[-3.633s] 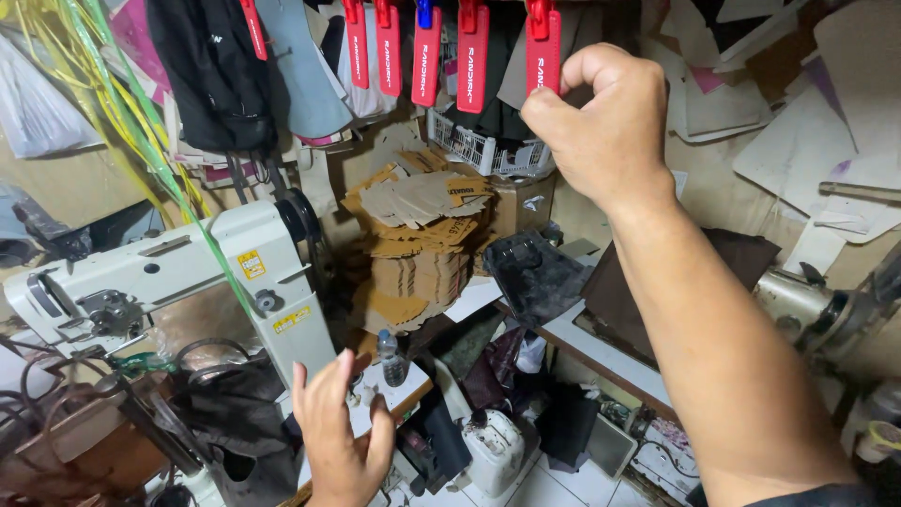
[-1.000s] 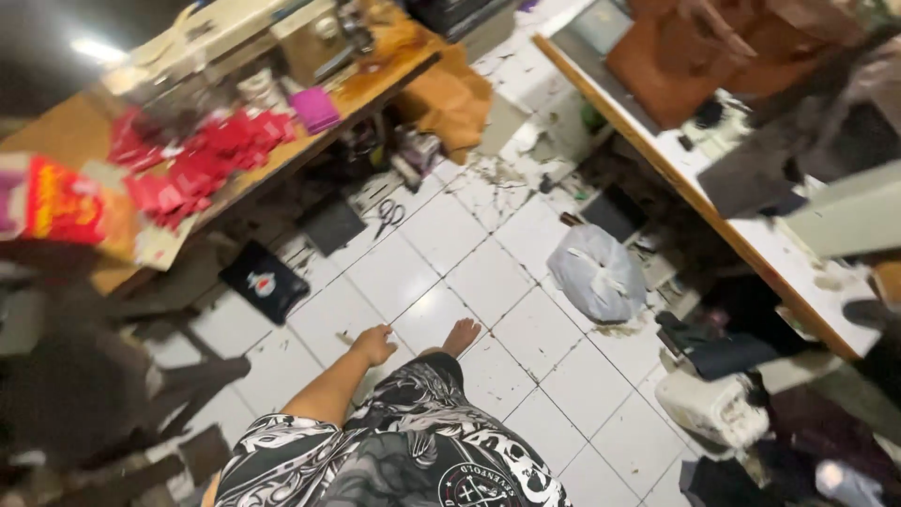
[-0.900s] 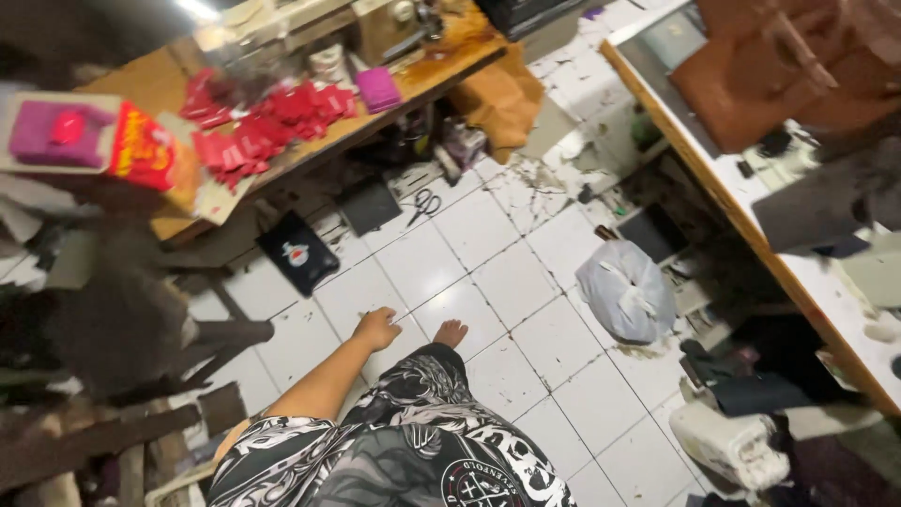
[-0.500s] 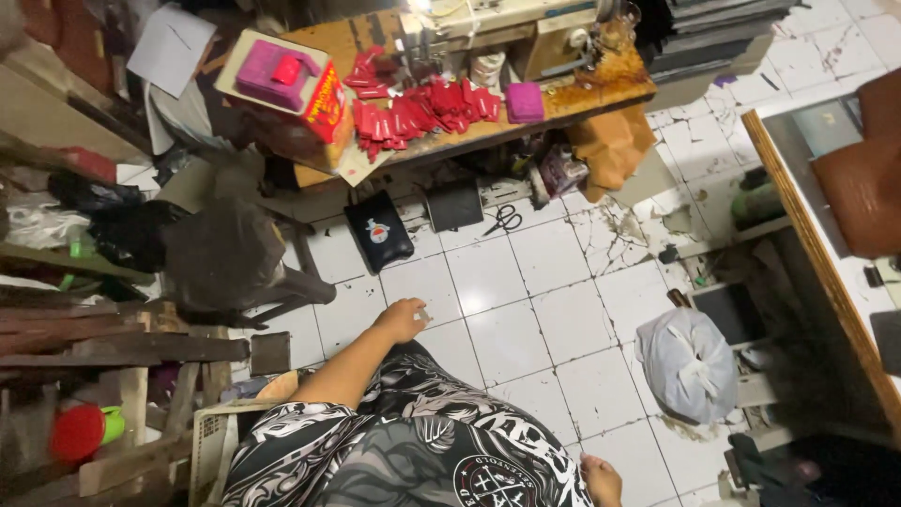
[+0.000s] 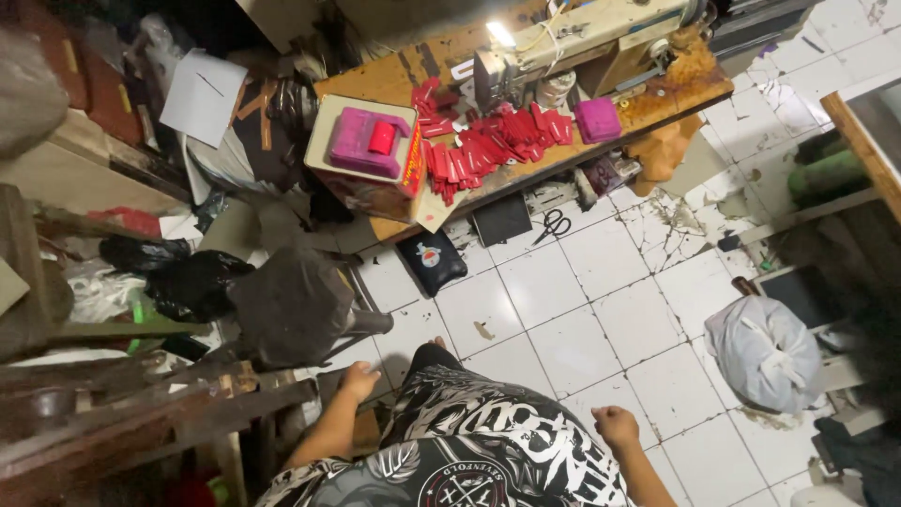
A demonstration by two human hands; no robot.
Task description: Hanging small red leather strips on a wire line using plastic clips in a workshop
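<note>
The left hand [image 5: 358, 380] hangs with fingers loosely curled, empty, just beside a dark stool [image 5: 293, 305]. The right hand [image 5: 615, 424] is a closed fist holding nothing, above white floor tiles [image 5: 582, 310]. Far ahead of both, a desk [image 5: 526, 178] carries a cream box with a pink dispenser [image 5: 366, 143], red strips [image 5: 493, 141] and a small pink box [image 5: 598, 119].

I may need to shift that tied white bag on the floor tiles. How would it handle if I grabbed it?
The white bag looks soft and bulging, so it would probably sag and change shape. Its knotted top suggests a ready grip. Pushed, it would likely drag rather than roll.
</note>
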